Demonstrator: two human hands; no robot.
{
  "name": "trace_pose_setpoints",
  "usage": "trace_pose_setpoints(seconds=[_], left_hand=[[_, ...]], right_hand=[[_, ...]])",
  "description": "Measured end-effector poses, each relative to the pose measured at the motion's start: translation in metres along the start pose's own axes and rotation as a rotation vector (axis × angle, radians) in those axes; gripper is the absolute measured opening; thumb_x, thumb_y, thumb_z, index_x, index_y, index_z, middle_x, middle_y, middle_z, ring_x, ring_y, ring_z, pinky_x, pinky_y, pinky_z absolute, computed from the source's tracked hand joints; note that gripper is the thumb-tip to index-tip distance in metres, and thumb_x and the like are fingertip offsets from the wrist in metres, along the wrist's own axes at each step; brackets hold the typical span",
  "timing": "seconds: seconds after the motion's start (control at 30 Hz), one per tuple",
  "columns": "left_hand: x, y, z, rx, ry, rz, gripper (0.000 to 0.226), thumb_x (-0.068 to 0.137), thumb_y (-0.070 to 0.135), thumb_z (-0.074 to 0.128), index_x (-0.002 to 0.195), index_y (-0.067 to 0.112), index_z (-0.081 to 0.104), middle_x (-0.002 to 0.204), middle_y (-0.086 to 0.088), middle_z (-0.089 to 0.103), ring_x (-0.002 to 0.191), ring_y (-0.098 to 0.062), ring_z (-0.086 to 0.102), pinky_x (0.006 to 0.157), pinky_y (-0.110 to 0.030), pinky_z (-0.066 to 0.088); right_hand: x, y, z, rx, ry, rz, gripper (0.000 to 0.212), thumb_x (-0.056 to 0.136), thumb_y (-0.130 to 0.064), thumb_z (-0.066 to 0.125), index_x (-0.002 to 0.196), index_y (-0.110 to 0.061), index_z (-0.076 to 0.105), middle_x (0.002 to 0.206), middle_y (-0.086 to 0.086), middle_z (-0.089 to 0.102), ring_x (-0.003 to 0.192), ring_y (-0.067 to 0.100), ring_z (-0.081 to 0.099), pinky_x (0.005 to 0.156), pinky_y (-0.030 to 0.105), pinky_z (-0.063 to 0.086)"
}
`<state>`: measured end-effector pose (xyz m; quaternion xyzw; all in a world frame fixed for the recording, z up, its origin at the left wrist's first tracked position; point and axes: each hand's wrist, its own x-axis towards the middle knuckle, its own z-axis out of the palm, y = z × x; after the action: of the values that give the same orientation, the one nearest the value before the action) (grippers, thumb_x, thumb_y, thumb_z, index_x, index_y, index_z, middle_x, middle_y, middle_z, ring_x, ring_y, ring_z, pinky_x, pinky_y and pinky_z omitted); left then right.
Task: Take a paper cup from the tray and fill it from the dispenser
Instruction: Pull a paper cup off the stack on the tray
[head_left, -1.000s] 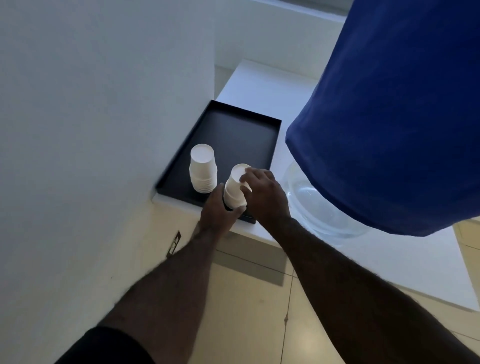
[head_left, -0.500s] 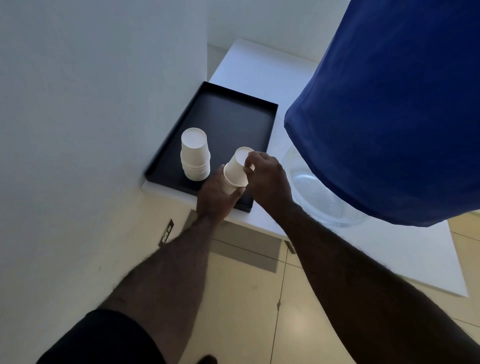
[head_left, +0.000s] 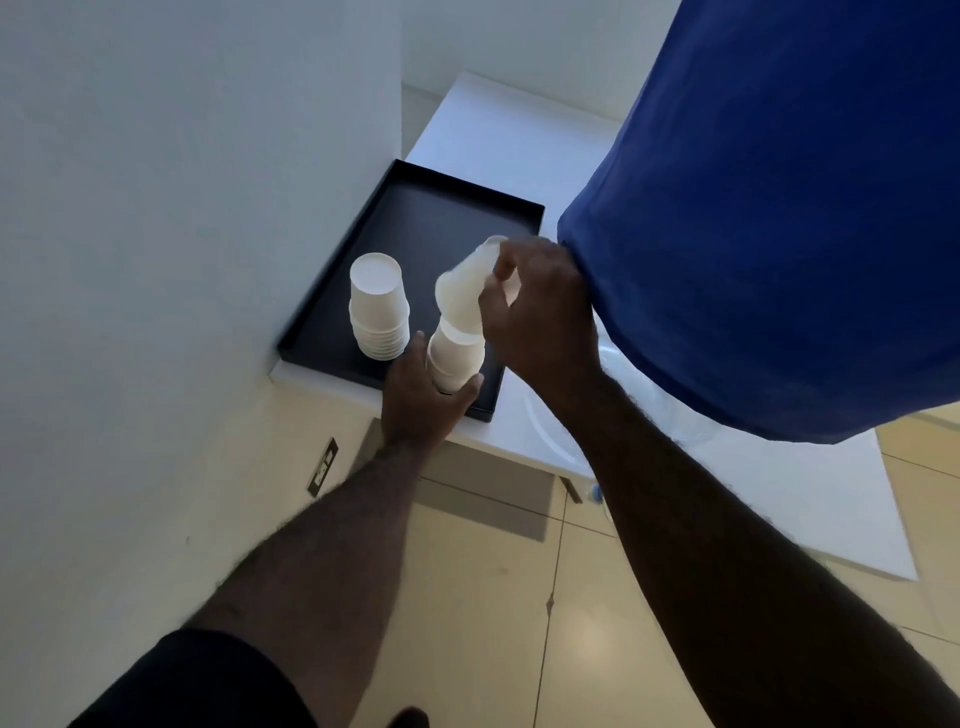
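Observation:
A black tray (head_left: 441, 218) lies on a white counter (head_left: 498, 135). On its near left part stands an upside-down stack of white paper cups (head_left: 378, 306). My left hand (head_left: 421, 400) grips a second, shorter stack of cups (head_left: 454, 356) above the tray's near edge. My right hand (head_left: 540, 312) pinches a single paper cup (head_left: 462, 291), tilted and lifted partly off that stack. The dispenser's big blue bottle (head_left: 779, 208) fills the upper right, and its clear base (head_left: 623, 384) shows below the bottle.
A white wall (head_left: 182, 234) runs close along the left, with a small socket plate (head_left: 323, 465) low on it. Beige floor tiles (head_left: 493, 597) lie below the counter edge. A black sleeve (head_left: 197, 680) covers my left upper arm.
My right hand has pulled the top cup up and to the right, so it now tilts away from the stack in my left hand. The view has shifted slightly.

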<state>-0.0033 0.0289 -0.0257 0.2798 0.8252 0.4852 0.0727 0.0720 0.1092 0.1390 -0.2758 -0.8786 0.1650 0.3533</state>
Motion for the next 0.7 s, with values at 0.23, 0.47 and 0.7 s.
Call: trace_pose_setpoints(seconds=[0.23,0.47,0.7], left_hand=[[-0.022,0.037,-0.018,-0.181,0.402,0.153,0.054,0.092,0.037,0.045,0.120,-0.009,0.052,0.113,-0.024,0.057,0.102,-0.039,0.056,0.086,-0.054,0.050],[-0.005,0.061,-0.055,-0.336,0.116,0.223,0.066,0.092,0.045,0.044,0.142,0.002,0.039,0.138,-0.014,0.049,0.118,-0.027,0.051,0.098,-0.036,0.046],[-0.030,0.037,-0.053,-0.036,-0.097,0.412,0.057,0.089,0.033,0.063,0.137,0.005,0.047,0.128,-0.012,0.056,0.116,-0.013,0.049,0.098,-0.034,0.048]], right_hand=[[-0.020,-0.025,0.007,0.545,0.202,0.530,0.005,0.095,-0.016,0.052,0.090,-0.015,0.050,0.099,-0.007,0.064,0.086,-0.006,0.060,0.076,0.014,0.048],[-0.060,-0.004,0.023,1.437,0.075,1.301,0.007,0.096,-0.010,0.048,0.102,-0.011,0.053,0.117,0.016,0.057,0.111,0.031,0.058,0.088,0.036,0.057],[-0.119,0.019,0.039,1.161,-0.140,1.224,0.023,0.096,-0.015,0.052,0.118,-0.009,0.051,0.114,0.011,0.065,0.103,0.023,0.066,0.081,0.034,0.060]])
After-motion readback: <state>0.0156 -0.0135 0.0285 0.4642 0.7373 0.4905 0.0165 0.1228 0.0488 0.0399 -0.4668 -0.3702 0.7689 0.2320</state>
